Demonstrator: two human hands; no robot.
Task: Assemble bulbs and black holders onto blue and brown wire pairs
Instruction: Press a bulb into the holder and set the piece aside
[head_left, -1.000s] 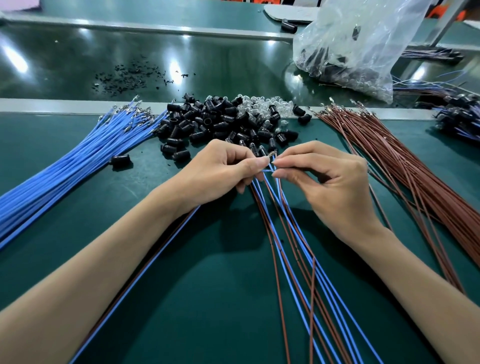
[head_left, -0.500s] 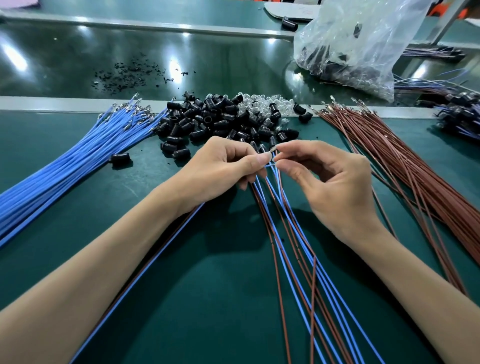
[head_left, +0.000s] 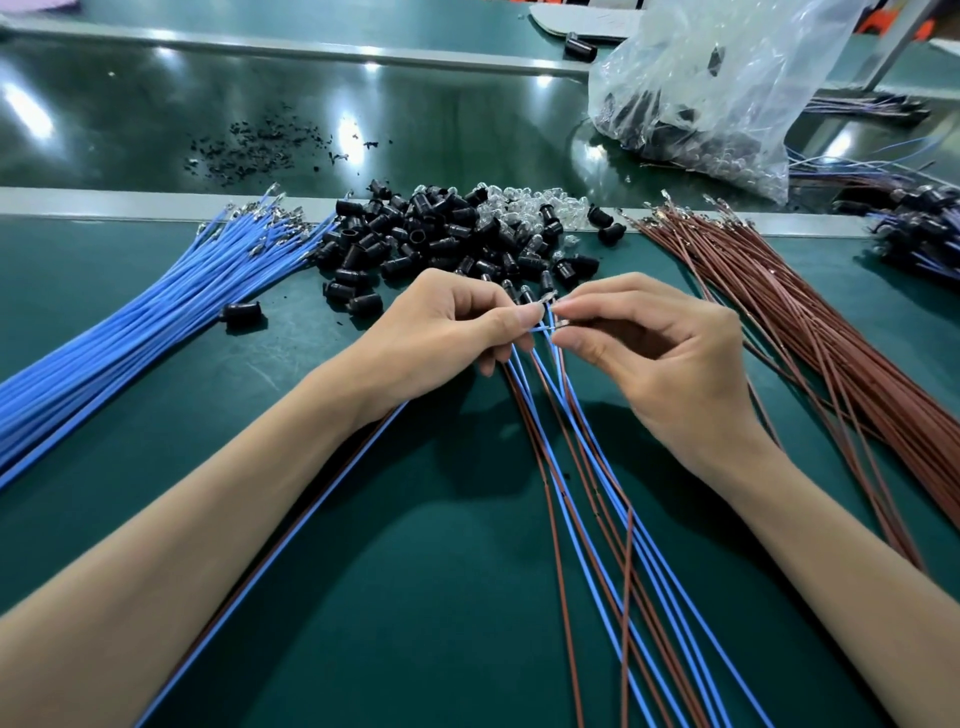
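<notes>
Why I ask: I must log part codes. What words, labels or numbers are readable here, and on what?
None readable. The plastic bag, black holders, bulbs, blue wires, brown wires and green table show no print, label or number that can be made out.

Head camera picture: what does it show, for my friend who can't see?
A left hand and a right hand pinch the tips of blue and brown wires over a green table. Behind them lie black holders and clear bulbs, with a blue wire bundle on the left and a brown wire bundle on the right.
</notes>
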